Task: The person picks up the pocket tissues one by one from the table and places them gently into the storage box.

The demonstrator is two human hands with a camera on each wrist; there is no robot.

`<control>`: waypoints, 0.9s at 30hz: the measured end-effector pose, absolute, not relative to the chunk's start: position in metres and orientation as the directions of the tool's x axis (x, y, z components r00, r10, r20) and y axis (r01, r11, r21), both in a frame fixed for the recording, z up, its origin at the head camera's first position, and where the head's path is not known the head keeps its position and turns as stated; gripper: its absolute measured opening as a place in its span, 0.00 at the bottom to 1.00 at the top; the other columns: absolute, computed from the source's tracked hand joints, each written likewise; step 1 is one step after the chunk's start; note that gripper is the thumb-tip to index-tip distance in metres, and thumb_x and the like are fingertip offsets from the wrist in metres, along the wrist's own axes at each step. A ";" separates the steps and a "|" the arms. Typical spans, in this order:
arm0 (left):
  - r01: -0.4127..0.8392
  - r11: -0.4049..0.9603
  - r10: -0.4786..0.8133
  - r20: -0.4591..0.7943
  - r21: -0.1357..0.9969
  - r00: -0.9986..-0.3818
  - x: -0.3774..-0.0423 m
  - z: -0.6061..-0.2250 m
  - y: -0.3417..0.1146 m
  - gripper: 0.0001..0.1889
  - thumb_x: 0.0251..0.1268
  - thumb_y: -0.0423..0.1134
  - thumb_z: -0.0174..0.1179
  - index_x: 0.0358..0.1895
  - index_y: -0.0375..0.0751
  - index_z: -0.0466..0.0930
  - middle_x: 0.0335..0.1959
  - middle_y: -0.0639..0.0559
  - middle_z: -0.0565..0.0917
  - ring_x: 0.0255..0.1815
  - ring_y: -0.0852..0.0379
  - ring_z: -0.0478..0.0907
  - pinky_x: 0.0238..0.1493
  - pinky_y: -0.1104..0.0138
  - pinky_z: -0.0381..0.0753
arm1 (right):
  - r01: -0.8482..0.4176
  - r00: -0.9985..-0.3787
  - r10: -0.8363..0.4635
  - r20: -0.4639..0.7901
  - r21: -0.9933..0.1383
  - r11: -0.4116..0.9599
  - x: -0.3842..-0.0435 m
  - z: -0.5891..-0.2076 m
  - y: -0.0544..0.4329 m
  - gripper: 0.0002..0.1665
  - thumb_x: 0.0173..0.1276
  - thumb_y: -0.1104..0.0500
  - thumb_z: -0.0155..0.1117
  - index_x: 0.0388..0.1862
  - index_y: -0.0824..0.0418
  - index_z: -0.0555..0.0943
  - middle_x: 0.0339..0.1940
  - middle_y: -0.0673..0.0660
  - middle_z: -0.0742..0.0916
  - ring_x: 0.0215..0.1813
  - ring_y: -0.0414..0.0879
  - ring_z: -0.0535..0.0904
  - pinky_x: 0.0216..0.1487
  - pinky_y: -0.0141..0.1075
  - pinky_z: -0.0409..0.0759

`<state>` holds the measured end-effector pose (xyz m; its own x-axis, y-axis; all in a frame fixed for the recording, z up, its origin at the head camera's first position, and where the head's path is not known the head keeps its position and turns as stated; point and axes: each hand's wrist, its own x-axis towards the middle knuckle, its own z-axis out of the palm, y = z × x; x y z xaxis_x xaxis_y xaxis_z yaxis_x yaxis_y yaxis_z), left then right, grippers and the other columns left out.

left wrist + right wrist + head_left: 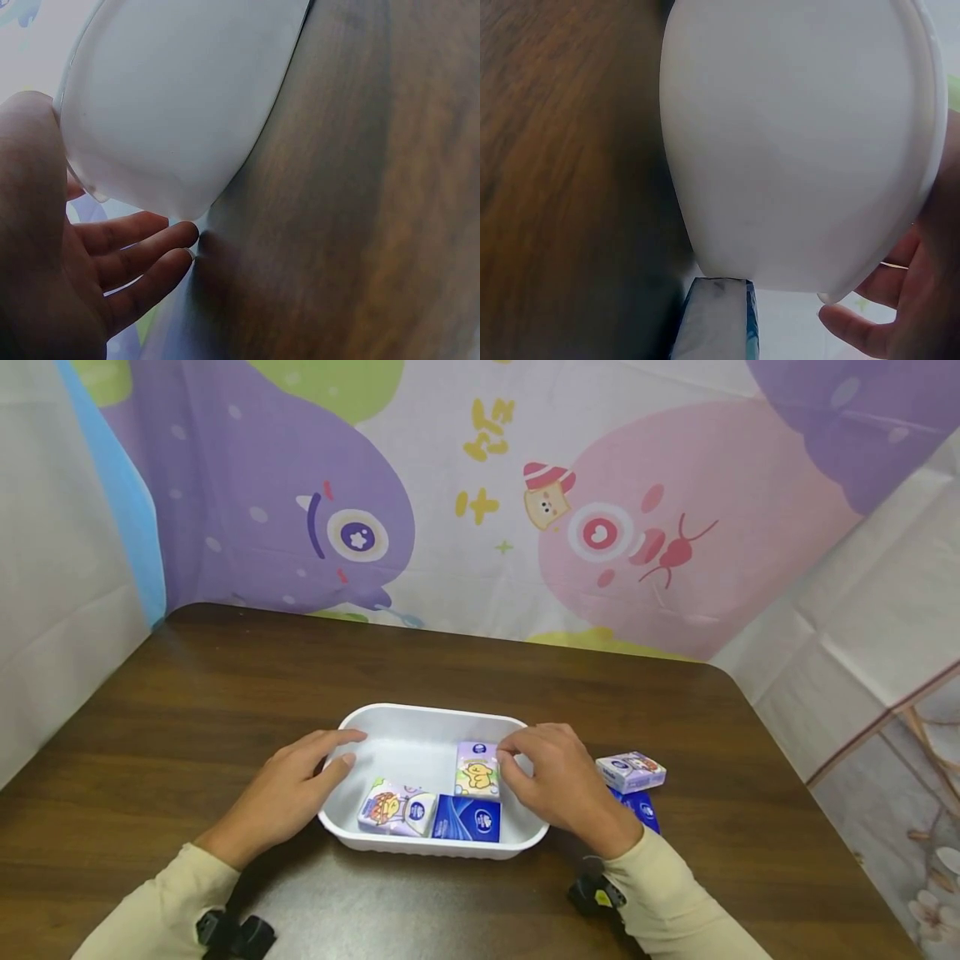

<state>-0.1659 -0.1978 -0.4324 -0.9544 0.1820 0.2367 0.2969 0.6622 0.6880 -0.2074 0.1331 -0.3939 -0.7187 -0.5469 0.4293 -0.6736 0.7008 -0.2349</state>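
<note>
A white oval tray (pixel 405 716) sits on the table with three small packs inside, which look like pocket tissues. A purple-white cartoon pack (pixel 385 807) lies front left and a blue pack (pixel 467 819) beside it. Behind the blue one is a lilac pack (pixel 477 770) with a yellow bear. My left hand (pixel 288 793) is at the tray's left rim, fingers spread; the left wrist view shows several fingers outside the white wall (pixel 172 97). Over the right rim reaches my right hand (pixel 562 777), thumb and forefinger bent close together at the lilac pack's right edge.
Right of the tray, a purple-white pack (pixel 632 771) lies on a blue pack (pixel 642 810), partly behind my right forearm. In the right wrist view a pack's pale side (pixel 716 319) stands close to the tray wall. A cartoon-printed cloth (pixel 450 568) hangs behind the brown table (pixel 225 693).
</note>
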 end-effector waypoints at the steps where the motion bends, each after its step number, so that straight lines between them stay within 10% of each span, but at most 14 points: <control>1: 0.298 0.663 0.183 0.237 0.687 -0.954 -0.166 -0.432 -0.198 0.18 0.78 0.46 0.54 0.64 0.46 0.79 0.60 0.45 0.80 0.63 0.42 0.74 0.61 0.42 0.70 | -0.675 -0.717 -0.548 0.431 -0.234 0.700 -0.207 -0.394 0.133 0.06 0.68 0.59 0.66 0.35 0.55 0.89 0.35 0.48 0.90 0.40 0.42 0.85 0.55 0.44 0.76; 27: 0.289 0.667 0.179 0.228 0.687 -0.957 -0.166 -0.432 -0.198 0.18 0.78 0.46 0.53 0.64 0.47 0.79 0.61 0.45 0.80 0.64 0.43 0.74 0.62 0.42 0.69 | -0.669 -0.717 -0.533 0.449 -0.232 0.706 -0.209 -0.392 0.136 0.06 0.68 0.58 0.66 0.35 0.56 0.89 0.33 0.48 0.89 0.38 0.42 0.84 0.55 0.44 0.76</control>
<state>-0.1664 -0.1981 -0.4316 -0.9570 0.1791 0.2282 0.2886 0.6673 0.6866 -0.2091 0.1359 -0.3915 -0.7174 -0.5329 0.4487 -0.6694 0.7057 -0.2321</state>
